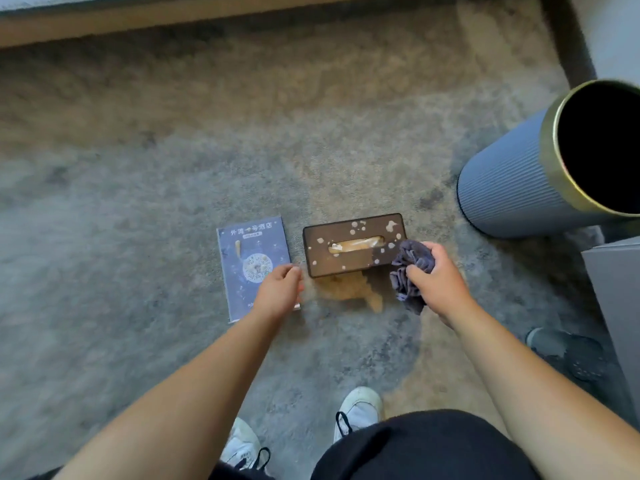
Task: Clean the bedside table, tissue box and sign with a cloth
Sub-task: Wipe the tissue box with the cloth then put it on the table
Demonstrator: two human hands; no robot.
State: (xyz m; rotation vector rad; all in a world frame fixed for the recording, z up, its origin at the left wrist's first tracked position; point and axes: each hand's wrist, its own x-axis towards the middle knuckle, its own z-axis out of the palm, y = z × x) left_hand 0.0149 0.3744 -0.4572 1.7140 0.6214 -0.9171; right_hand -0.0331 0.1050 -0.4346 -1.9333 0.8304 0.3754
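Observation:
A dark brown tissue box point(353, 258) lies on the carpet, its top dotted with pale spots and a tissue showing in the slot. A blue sign point(249, 258) with white characters lies flat just left of it. My right hand point(440, 278) grips a bunched grey-purple cloth point(410, 268) at the box's right end, the cloth touching the box's near right corner. My left hand point(280, 289) hovers over the sign's lower right part, fingers loosely curled, close to the box's left end and holding nothing.
A ribbed blue-grey cylinder with a gold rim point(550, 161) stands at the right. A grey cabinet edge point(620, 306) sits at the far right. My white shoes point(360, 410) are below. A wooden base runs along the top point(173, 22).

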